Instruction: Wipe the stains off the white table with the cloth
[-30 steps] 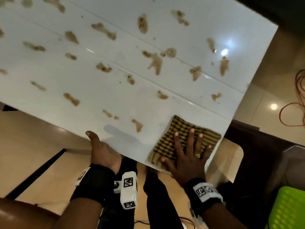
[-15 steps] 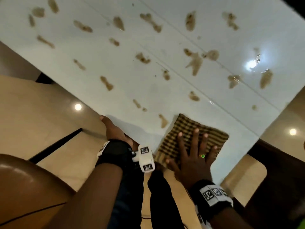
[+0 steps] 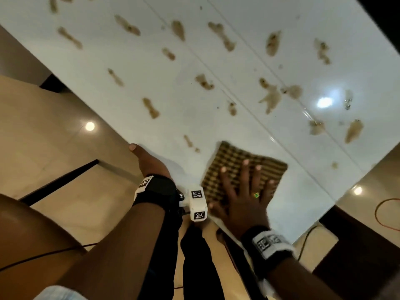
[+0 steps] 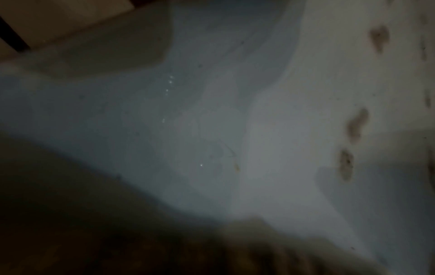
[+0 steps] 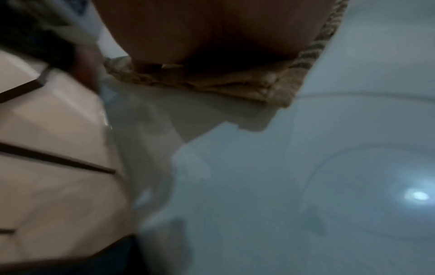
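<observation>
The white table [image 3: 194,118] carries several brown stains [image 3: 150,108] across its top. A brown checked cloth [image 3: 233,154] lies near the table's near corner. My right hand [image 3: 244,189] presses flat on the cloth with its fingers spread. In the right wrist view the palm [image 5: 212,28] sits on the cloth [image 5: 235,83] close to the table's edge. My left hand [image 3: 149,162] is at the near edge, left of the cloth, with the thumb along the rim and its fingers hidden. The left wrist view is dim and shows the table top [image 4: 282,130] and stains [image 4: 357,122].
A dark chair [image 3: 357,239] stands off the table's right corner, and an orange cable [image 3: 387,213] lies on the beige floor [image 3: 43,126] beyond it. A black bar [image 3: 60,180] crosses the floor on the left. My dark-trousered legs [image 3: 199,267] are below the near edge.
My right hand has slid the cloth to the left and further onto the table, over the stain that lay beside it. The head view has swung right. My left hand stays at the edge.
</observation>
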The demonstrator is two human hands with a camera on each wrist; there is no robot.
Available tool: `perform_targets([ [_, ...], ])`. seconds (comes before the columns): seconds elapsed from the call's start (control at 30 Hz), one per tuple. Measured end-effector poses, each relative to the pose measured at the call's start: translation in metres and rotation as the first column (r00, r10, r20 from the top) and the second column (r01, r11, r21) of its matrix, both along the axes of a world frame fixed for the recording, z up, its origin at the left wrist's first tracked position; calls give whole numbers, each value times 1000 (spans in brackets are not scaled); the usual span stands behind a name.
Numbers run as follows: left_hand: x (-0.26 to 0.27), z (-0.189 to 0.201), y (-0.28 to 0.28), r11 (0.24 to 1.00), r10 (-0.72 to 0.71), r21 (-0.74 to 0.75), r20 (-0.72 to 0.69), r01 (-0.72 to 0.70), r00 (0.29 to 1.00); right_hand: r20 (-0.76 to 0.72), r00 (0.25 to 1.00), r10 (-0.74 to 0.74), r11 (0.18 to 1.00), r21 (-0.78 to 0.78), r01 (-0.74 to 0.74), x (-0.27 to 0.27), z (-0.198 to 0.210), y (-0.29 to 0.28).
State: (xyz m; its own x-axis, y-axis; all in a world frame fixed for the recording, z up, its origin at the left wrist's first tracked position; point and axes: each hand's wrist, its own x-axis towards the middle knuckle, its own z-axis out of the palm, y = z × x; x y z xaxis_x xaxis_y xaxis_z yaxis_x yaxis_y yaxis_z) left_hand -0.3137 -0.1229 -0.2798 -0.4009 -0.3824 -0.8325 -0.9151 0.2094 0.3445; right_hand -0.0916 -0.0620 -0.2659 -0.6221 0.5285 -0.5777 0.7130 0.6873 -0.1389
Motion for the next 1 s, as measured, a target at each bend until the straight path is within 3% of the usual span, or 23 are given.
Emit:
perform_targets([
  [0.1,-3,0,-4,1000,4,25,70,-5,998,-10,999,47,999,-20,-47,-10,0,-4],
  [0.23,-5,4,-7,997,28,61,178,-39,984,-50,997,51,997,61,-48,-44,-6,70],
  [0.33,16,-100,-58,989,145,-25,123,-143,982,-25,998,-56,993,102,59,-63,-10,109],
  [0.37,21,-126,-66,988,154,-25,122,-152,980,-25,998,-56,991,119,58,-65,-9,106],
  [0.4,23,-128,-66,990,138,-30,111,-135,984,-27,999,-35,992,121,38,-67,-6,96],
  [0.53,6,-52,-29,993,98,51,100,-104,990,-40,972,231,973,1,-232,-76,-2,28],
  [0.57,1,-20,-17,989,87,109,93,-97,992,-51,963,264,964,-6,-265,-78,-1,19],
  [0.63,-4,5,-9,981,80,170,89,-94,993,-64,950,304,952,5,-305,-88,-2,29],
  [0.7,-5,11,-7,983,53,168,118,-72,992,-66,951,303,953,48,-300,-107,-7,59],
  [0.8,-2,3,-13,984,11,176,136,-35,991,-60,992,110,987,122,-102,-149,-15,112],
  [0.87,-2,2,-14,983,28,175,154,-55,988,-70,996,57,985,168,-45,-161,-15,120],
  [0.93,-1,-6,-18,978,100,163,168,-128,981,-62,990,124,982,152,-113,-159,-10,96],
  [1.0,7,-50,-36,975,109,171,205,-145,973,-53,964,260,964,74,-256,-149,-6,52],
])
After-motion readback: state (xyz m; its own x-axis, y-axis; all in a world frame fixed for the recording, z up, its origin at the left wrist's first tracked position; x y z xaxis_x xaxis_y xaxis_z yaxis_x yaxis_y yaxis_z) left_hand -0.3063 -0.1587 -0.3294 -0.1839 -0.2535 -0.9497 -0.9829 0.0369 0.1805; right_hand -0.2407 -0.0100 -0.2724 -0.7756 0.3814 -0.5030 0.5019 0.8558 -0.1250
